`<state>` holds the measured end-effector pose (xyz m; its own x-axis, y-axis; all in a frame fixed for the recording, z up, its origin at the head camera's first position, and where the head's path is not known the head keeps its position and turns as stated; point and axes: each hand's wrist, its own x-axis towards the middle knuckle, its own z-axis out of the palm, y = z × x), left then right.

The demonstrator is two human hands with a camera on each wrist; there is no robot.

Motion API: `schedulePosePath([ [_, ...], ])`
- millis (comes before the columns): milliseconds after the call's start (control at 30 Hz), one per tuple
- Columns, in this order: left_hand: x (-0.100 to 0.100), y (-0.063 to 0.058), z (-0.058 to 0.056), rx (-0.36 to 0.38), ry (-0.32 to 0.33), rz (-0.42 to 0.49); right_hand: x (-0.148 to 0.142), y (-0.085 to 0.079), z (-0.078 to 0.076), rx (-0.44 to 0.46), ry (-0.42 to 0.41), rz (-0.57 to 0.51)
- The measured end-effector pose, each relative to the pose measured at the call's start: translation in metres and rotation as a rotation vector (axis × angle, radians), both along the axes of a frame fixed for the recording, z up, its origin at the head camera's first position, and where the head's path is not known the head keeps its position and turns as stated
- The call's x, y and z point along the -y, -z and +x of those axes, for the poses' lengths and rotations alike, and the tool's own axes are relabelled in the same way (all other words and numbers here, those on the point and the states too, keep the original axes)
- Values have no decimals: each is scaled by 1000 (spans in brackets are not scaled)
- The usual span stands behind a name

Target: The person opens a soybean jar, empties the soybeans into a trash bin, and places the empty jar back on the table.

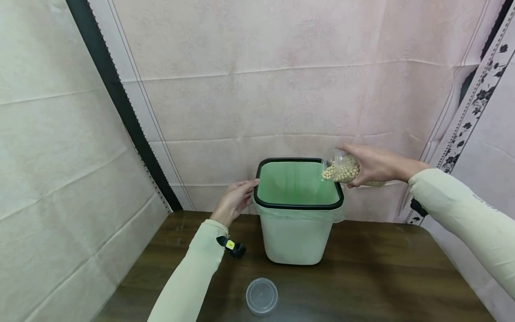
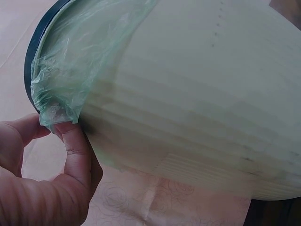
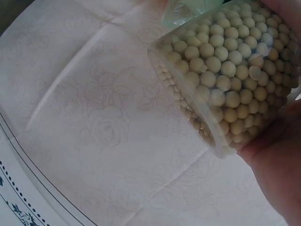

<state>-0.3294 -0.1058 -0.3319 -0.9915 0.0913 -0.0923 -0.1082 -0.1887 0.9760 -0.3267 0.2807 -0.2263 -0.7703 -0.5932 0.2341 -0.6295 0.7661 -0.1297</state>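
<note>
A pale trash bin (image 1: 295,241) with a black rim (image 1: 297,207) stands upright, lined with a thin green plastic bag (image 1: 295,181) folded over the edge. My left hand (image 1: 237,200) pinches the rim and the bag's overhang at the left side, thumb and fingers on either side in the left wrist view. Gripped in my right hand (image 1: 378,164) is a clear plastic jar (image 1: 335,156), tipped on its side with its mouth toward the bin at the right rim. Soybeans (image 3: 225,68) fill much of the jar and lie up to its mouth. Its base is partly hidden by my palm.
The bin stands on a dark wooden table (image 1: 374,268). Nearer to me lies a round clear lid (image 1: 261,296). Pale patterned cloth (image 1: 281,103) hangs behind the table, with more cloth at both sides. A black wrist camera (image 1: 236,250) sits on my left wrist.
</note>
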Motion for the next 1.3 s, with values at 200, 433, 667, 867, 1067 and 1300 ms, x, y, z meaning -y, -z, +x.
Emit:
schedulePosePath([
  [200,0,-1,-1,-10,-6,5,0,-2,0,-16,18,36],
  [433,-1,0,-1,-13,-3,0,1,-4,2,-3,18,39],
  [667,-1,0,-1,-8,-6,-11,3,-6,3,-4,22,67],
  [867,-1,-1,0,-8,-8,-6,3,-7,6,-10,30,83],
  [1067,-1,0,1,-25,-2,-9,2,-5,11,-23,56,95],
  [1300,-1,1,1,-43,0,-21,1,-7,13,-34,56,92],
])
